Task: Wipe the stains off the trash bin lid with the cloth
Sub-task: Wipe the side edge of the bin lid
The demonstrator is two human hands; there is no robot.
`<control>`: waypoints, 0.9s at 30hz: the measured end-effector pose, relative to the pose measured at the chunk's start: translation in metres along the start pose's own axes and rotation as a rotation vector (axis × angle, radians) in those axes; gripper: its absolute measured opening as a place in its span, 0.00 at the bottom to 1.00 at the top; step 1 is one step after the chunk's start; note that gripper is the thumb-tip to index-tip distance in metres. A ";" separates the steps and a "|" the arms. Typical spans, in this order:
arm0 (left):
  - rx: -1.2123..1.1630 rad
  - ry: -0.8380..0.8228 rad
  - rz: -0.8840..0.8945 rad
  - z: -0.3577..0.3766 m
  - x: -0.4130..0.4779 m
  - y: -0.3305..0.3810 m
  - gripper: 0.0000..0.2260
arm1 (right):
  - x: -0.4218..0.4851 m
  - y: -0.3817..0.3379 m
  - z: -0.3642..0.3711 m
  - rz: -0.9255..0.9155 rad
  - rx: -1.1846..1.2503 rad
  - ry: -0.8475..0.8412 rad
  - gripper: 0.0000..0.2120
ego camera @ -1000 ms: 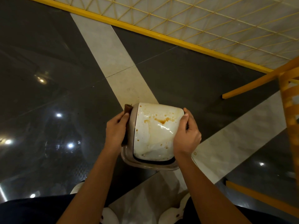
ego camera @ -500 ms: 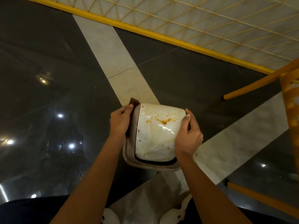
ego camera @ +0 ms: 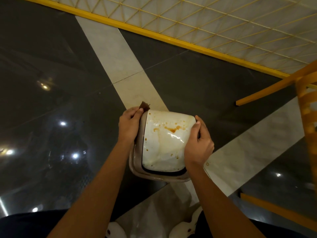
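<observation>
Left grip [ego camera: 129,125] with cloth [ego camera: 144,105], glossy floor [ego camera: 51,83]

Left hand [ego camera: 129,125] has slid along the left edge of the trash bin lid [ego camera: 165,143] toward its far corner, so the fingertips [ego camera: 140,109] now sit at that corner, not mid-edge as 1 s ago. The brown cloth [ego camera: 144,105] pinched in that hand has come up with it: earlier only a narrow strip showed beside the rim, now a corner sticks out past the fingertips, beyond the lid's far-left corner. Lid and right hand [ego camera: 199,143] have drifted slightly right in view.
</observation>
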State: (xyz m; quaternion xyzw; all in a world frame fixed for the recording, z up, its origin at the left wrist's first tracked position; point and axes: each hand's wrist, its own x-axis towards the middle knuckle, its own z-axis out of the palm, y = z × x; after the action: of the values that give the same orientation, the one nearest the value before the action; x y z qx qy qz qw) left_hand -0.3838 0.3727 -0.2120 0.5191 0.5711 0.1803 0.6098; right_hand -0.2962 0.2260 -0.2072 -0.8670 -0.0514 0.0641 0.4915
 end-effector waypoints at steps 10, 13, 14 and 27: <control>-0.156 0.039 -0.035 -0.018 -0.054 -0.024 0.07 | 0.000 0.001 0.001 -0.010 -0.005 0.017 0.20; -0.157 0.109 -0.041 -0.022 -0.081 -0.043 0.11 | 0.000 0.001 0.001 -0.009 -0.004 0.014 0.24; -0.155 0.113 -0.042 -0.022 -0.083 -0.046 0.13 | -0.001 0.000 0.000 -0.014 -0.002 0.016 0.25; 0.102 -0.060 0.063 -0.006 0.003 -0.009 0.13 | 0.000 -0.001 0.001 -0.013 0.006 0.029 0.21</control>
State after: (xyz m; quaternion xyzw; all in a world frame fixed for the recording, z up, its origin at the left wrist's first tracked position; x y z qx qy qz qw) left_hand -0.3922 0.3737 -0.2199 0.5721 0.5446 0.1544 0.5935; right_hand -0.2962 0.2268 -0.2068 -0.8660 -0.0498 0.0483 0.4952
